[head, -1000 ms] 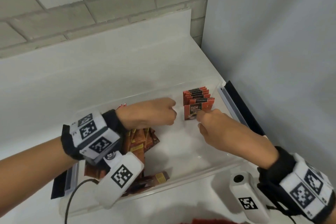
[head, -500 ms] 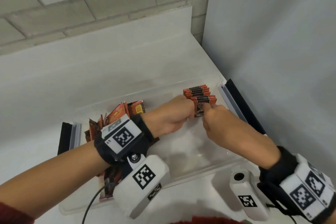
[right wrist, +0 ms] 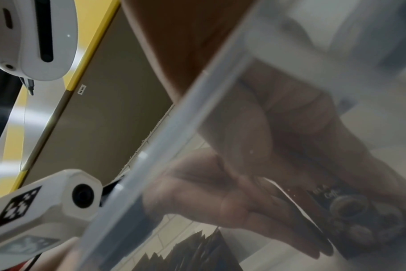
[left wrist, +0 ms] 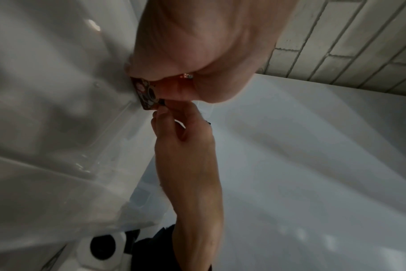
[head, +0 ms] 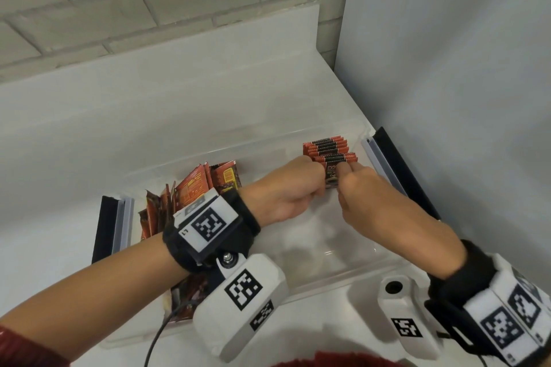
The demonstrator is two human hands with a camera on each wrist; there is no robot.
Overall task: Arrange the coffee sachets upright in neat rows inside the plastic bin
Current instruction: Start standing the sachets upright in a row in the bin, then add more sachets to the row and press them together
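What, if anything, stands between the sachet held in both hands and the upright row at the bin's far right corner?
Nothing visible does. The left hand and right hand hold the front sachet right against the upright row near the bin wall. The loose pile of sachets lies at the bin's other end.

I see black wrist straps [head: 244, 217] on both arms, white tag blocks [head: 205, 222] with black fiducials, white camera pods [head: 241, 301] below, bolt [head: 228, 256] on left mount, black cable [head: 158, 334] lower left, dark red sleeve [head: 18, 348].
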